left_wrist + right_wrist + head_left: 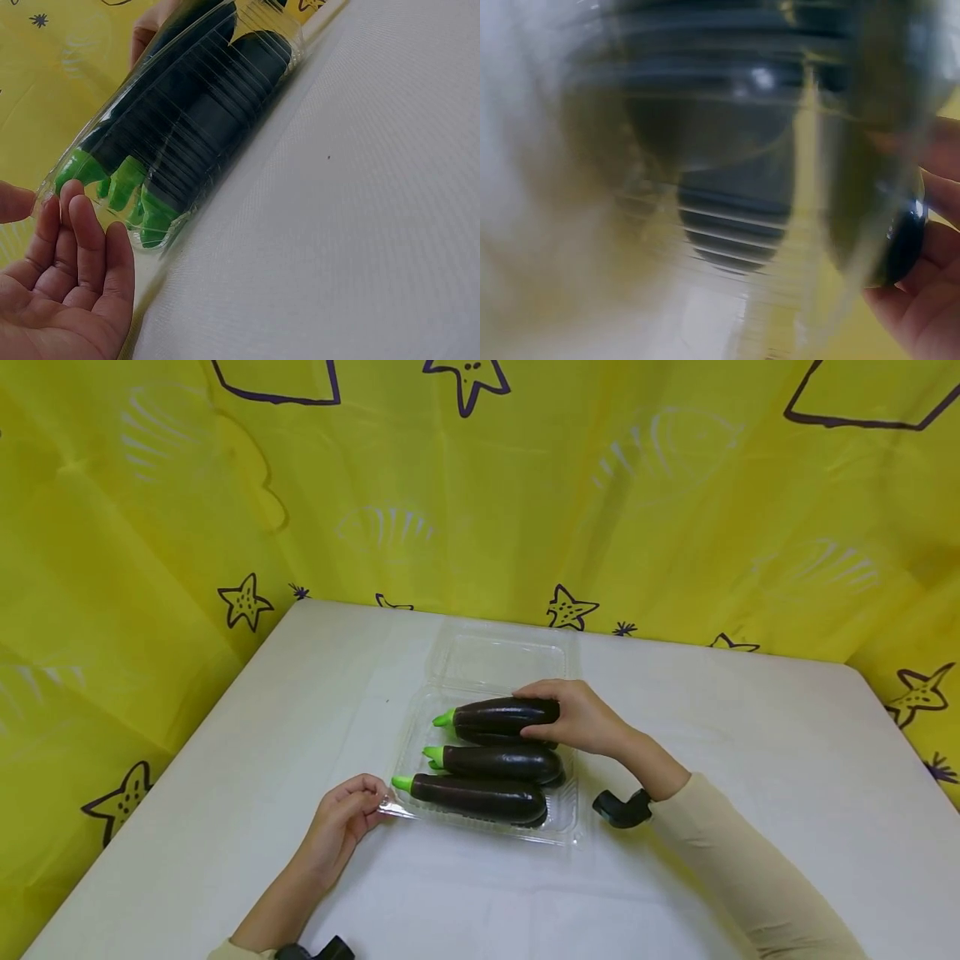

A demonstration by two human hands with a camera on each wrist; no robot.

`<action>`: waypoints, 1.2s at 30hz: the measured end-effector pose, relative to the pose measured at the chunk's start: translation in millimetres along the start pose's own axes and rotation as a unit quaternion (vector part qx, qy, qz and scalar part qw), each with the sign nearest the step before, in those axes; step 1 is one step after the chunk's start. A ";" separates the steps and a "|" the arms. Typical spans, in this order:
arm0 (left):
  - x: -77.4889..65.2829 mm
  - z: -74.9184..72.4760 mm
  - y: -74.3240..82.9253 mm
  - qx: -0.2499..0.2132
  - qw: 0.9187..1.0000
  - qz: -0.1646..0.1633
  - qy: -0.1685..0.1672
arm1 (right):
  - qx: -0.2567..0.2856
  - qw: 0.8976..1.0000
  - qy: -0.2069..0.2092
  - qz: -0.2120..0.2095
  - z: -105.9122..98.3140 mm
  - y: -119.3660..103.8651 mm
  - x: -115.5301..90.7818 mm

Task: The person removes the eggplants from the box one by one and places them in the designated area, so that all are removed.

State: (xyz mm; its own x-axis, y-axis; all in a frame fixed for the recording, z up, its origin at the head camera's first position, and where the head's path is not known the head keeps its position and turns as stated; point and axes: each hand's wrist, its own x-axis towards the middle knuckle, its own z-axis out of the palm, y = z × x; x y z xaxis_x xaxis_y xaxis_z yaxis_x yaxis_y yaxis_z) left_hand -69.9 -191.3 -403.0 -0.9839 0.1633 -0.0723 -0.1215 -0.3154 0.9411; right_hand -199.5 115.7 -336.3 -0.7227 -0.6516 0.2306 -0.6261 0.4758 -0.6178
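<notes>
A clear plastic clamshell box lies on the table with its lid folded back. Dark purple eggplants with green stems fill it. My right hand grips the blunt right end of the rearmost upper eggplant, which lies over another dark one. In front are a middle eggplant and a front eggplant, stems to the left. My left hand pinches the box's front left corner between thumb and fingers. The left wrist view shows green stems through the wall. The right wrist view is blurred by plastic close up.
A white-covered table extends around the box on every side. Behind and beside it hangs a yellow curtain with stars and fish. Black wrist mounts sit on both arms.
</notes>
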 end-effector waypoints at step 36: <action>-1.4 2.8 0.9 0.004 1.000 0.008 0.009 | 0.133 0.947 0.175 0.235 -21.0 3.9 -63.8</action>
State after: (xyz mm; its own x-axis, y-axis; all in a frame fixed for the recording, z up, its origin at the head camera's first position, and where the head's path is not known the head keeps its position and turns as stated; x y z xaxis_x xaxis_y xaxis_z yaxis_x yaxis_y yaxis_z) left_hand -68.3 -189.2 -401.1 -0.9878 0.1425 -0.0631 -0.1050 -0.3098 0.9450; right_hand -162.0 171.6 -337.7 -0.9850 -0.1478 0.0896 -0.1495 0.4684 -0.8708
